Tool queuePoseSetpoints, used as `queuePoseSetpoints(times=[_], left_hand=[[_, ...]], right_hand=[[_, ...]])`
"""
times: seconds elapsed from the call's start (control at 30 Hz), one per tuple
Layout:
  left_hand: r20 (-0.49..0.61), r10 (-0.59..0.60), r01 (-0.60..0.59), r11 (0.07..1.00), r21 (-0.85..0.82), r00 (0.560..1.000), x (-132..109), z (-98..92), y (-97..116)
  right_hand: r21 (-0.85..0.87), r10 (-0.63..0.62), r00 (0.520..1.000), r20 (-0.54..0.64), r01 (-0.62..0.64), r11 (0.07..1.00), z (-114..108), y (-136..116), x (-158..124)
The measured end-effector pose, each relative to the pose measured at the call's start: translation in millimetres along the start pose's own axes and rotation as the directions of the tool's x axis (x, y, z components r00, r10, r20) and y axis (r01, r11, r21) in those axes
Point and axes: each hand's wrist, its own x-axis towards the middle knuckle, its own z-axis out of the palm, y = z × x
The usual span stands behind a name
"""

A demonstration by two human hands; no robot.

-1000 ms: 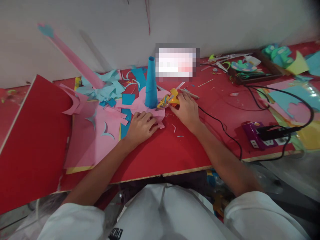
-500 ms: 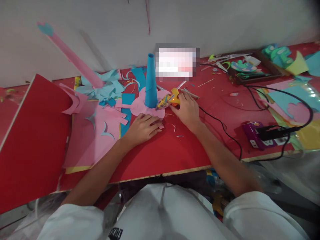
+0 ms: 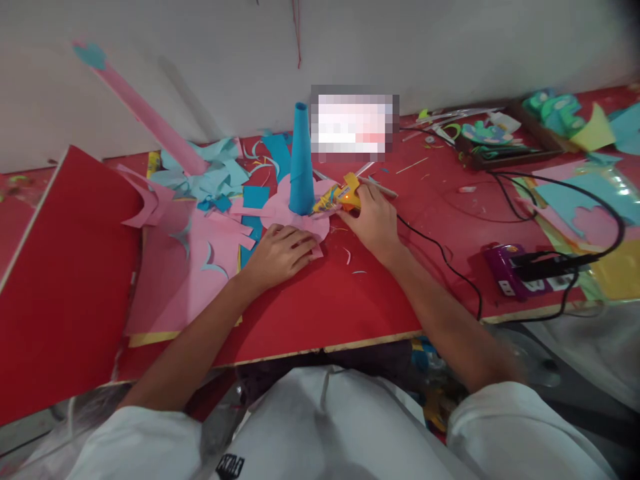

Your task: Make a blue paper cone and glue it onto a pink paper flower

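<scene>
A blue paper cone stands upright on a pink flower-shaped paper. My right hand is closed round a yellow glue gun, whose nozzle end points left at the foot of the cone. An orange light glows on the gun. At the flower's front edge my left hand lies palm down with its fingers spread, touching the paper. A small pink strip shows by its fingertips.
Pink sheets and light-blue scraps lie at the left, below a leaning pink tube. A purple power box with black cables, and a tray, are at the right.
My left hand has shifted slightly left, and the pink flower paper and small strip have moved a little left with it. The glue gun remains in my right hand beside the cone.
</scene>
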Motion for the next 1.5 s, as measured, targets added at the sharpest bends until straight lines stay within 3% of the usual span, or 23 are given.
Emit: queuePoseSetpoints(times=[0.2, 0.5, 0.7, 1.03, 1.3, 1.5], left_hand=[[-0.044, 0.047, -0.046, 0.999, 0.007, 0.998, 1.9, -1.0, 1.3], [-0.010, 0.008, -0.009, 1.000, -0.025, 1.000, 0.3, 0.9, -0.2], [-0.022, -0.002, 0.001, 0.999, -0.054, 1.000, 1.7, 0.5, 1.1], [-0.035, 0.012, -0.013, 0.999, -0.041, 0.999, 0.3, 1.1, -0.2], [-0.027, 0.007, -0.008, 0.999, -0.034, 1.000, 2.0, 0.3, 0.1], [-0.028, -0.003, 0.001, 0.998, -0.069, 1.000, 1.6, 0.3, 0.2]], right_hand=[[-0.038, -0.030, 0.998, 0.048, 0.032, 0.999, 1.7, -4.1, -0.9], [-0.048, -0.072, 0.997, -0.031, 0.071, 0.996, 4.3, -0.7, -0.6], [-0.037, -0.090, 0.996, -0.006, 0.090, 0.995, 4.0, -4.5, -1.8], [-0.026, -0.072, 0.997, -0.033, 0.071, 0.997, 1.9, 0.7, 0.4], [-0.057, -0.067, 0.997, 0.049, 0.070, 0.996, -0.6, -9.3, -0.1], [-0.039, -0.054, 0.998, 0.017, 0.054, 0.998, -1.7, -4.8, -0.3]])
